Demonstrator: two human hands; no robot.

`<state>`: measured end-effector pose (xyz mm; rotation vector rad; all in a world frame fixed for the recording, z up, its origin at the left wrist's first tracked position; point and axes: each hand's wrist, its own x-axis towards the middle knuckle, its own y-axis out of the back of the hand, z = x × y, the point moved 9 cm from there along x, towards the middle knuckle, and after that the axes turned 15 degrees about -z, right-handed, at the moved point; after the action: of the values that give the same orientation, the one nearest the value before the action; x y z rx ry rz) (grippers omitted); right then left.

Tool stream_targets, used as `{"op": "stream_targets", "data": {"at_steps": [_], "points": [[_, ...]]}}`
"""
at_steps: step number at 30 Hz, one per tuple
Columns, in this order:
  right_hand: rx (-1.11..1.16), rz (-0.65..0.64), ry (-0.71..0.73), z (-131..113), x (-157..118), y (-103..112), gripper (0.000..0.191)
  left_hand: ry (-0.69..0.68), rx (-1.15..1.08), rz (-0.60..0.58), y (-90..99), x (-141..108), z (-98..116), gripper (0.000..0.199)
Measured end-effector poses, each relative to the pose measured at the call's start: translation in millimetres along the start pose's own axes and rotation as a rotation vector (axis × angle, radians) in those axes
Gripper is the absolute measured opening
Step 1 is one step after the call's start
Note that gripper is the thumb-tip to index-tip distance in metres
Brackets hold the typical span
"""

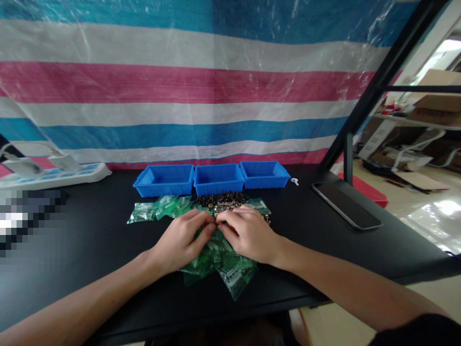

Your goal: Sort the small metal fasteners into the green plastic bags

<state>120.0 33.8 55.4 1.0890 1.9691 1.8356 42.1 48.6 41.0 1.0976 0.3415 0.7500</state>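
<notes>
My left hand (182, 238) and my right hand (250, 233) meet over the middle of the black table, thumbs and fingertips pinched close together. Whatever lies between the fingertips is too small and covered to make out. Beneath both hands spreads a pile of small green plastic bags (234, 276). Just beyond the fingers is a heap of small metal parts, with dark screws (226, 197) at the back and shiny brass-coloured pieces (220, 207) nearer, partly hidden by my right hand. More green bags (173, 206) lie to the left of the heap.
Behind the heap stand a left blue bin (165, 189), a middle blue bin (219, 187) and a right blue bin (267, 182). A small white piece (295, 181) lies beside them. A phone (345, 206) rests at the right, a power strip (72, 176) at the far left.
</notes>
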Motion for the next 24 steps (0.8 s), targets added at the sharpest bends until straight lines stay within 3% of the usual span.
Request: {"op": "stream_targets", "data": {"at_steps": [12, 24], "points": [[-0.006, -0.052, -0.051, 3.7, 1.6, -2.1, 0.014, -0.008, -0.021, 0.045, 2.0, -2.1, -2.4, 0.015], [0.015, -0.019, -0.029, 2.4, 0.7, 0.8, 0.011, 0.016, 0.013, 0.02, 2.5, -1.2, -2.6, 0.019]]}}
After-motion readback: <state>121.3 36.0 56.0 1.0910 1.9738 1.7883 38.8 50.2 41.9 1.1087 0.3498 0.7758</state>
